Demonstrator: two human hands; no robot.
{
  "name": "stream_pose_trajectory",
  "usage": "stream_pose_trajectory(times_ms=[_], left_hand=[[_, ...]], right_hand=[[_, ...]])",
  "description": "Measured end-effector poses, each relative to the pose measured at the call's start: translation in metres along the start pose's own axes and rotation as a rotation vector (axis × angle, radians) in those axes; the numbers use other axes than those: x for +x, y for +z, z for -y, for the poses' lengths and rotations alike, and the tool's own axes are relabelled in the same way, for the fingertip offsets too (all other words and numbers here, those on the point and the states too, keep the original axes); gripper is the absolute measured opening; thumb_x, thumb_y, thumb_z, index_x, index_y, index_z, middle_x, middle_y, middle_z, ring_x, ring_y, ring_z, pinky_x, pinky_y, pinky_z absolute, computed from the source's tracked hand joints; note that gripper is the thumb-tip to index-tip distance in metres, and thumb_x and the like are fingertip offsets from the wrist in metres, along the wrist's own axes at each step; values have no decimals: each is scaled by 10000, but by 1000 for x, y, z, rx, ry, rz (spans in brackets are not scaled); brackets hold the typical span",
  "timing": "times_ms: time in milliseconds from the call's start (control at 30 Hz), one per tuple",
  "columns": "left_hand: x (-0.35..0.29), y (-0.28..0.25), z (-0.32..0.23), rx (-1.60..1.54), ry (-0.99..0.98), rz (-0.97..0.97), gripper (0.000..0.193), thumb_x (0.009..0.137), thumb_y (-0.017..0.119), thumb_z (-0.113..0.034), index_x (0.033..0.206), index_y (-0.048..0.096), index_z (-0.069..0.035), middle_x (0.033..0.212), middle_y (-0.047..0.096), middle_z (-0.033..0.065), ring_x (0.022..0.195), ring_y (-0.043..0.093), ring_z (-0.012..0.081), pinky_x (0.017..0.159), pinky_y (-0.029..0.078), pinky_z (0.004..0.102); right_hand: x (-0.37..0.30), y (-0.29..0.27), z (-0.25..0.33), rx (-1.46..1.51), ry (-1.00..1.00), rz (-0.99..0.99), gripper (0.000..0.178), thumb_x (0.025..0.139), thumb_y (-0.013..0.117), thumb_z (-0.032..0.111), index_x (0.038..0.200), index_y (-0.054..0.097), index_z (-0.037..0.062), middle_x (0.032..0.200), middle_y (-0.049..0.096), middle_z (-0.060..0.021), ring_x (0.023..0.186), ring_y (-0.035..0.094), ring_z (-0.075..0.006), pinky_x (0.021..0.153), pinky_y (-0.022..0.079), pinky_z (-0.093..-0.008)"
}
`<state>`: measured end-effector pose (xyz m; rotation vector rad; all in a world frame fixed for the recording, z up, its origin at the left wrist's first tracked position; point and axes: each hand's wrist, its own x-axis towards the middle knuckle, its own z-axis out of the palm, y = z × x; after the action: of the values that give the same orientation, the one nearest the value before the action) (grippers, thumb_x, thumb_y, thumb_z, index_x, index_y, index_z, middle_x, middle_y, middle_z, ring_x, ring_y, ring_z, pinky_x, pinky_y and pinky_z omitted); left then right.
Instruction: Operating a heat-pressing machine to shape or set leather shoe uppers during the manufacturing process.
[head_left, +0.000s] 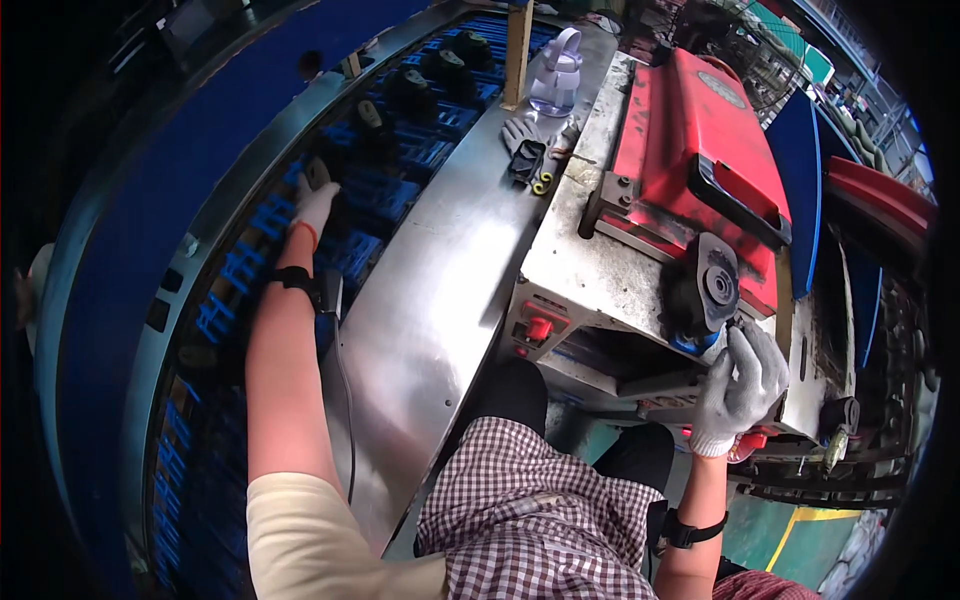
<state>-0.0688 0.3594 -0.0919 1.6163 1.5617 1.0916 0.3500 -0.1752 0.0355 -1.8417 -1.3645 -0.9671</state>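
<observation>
- Left hand (315, 205): at a dark piece (318, 172) on the blue-slatted conveyor (385, 192); cannot tell whether it grips.
- Right hand (742, 380) (in a pale glove): fingers curled just beside a black block (714, 282); grip unclear.
- Farther: block fronting red machine (715, 135); bottle (556, 85) on metal surface (440, 270).

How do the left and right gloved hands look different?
The white-gloved left hand is over blue slats; the white-gloved right hand is beside a dark rounded block. The left hand has an orange-red wrist edge; the right hand's cuff is whitish. Both forearms wear dark straps.
</observation>
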Motion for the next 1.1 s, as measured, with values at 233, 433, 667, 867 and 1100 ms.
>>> stream_pose_trajectory(times_ms=[233, 433, 667, 867, 1100], left_hand=[[-76, -12, -4, 32, -71, -83, 929, 983, 598, -618, 1630, 357, 4, 1683, 347, 271, 1569, 323, 381, 1267, 268, 413], [-196, -59, -73, 355, -217, 207, 740, 1057, 523, -470, 1598, 358, 8, 1689, 361, 114, 1541, 346, 287, 1240, 272, 432], [-261, -90, -63, -359, -225, 24, 615, 1002, 586, -406, 1438, 470, 11, 1534, 472, 179, 1453, 418, 349, 1182, 267, 589], [-286, -156, -32, -925, -325, -296, 510, 954, 639, -351, 1301, 566, 14, 1402, 566, 235, 1377, 479, 401, 1133, 263, 724], [-296, -180, 9, -1332, -420, -333, 517, 896, 684, -309, 1269, 597, 37, 1352, 600, 292, 1369, 485, 455, 1150, 261, 793]], right_hand=[[15, -15, 9, 32, -24, 28, 292, 813, 769, 28, 1105, 762, 36, 1130, 737, -151, 1061, 668, -368, 1009, 504, -495], [17, 3, -4, 262, 6, -55, 300, 735, 772, 6, 1029, 755, 61, 1024, 757, -116, 922, 742, -308, 854, 581, -424], [6, -10, -4, 173, 114, -136, 326, 730, 802, 101, 1054, 776, 120, 1093, 751, -67, 994, 722, -290, 924, 536, -424], [4, -4, -5, 231, 123, -178, 308, 722, 799, 101, 1026, 755, 118, 1081, 729, -58, 1019, 698, -288, 902, 546, -420], [6, -13, -2, 283, 145, -174, 296, 730, 795, 116, 1021, 751, 138, 1100, 713, -41, 1080, 669, -287, 933, 529, -428]])
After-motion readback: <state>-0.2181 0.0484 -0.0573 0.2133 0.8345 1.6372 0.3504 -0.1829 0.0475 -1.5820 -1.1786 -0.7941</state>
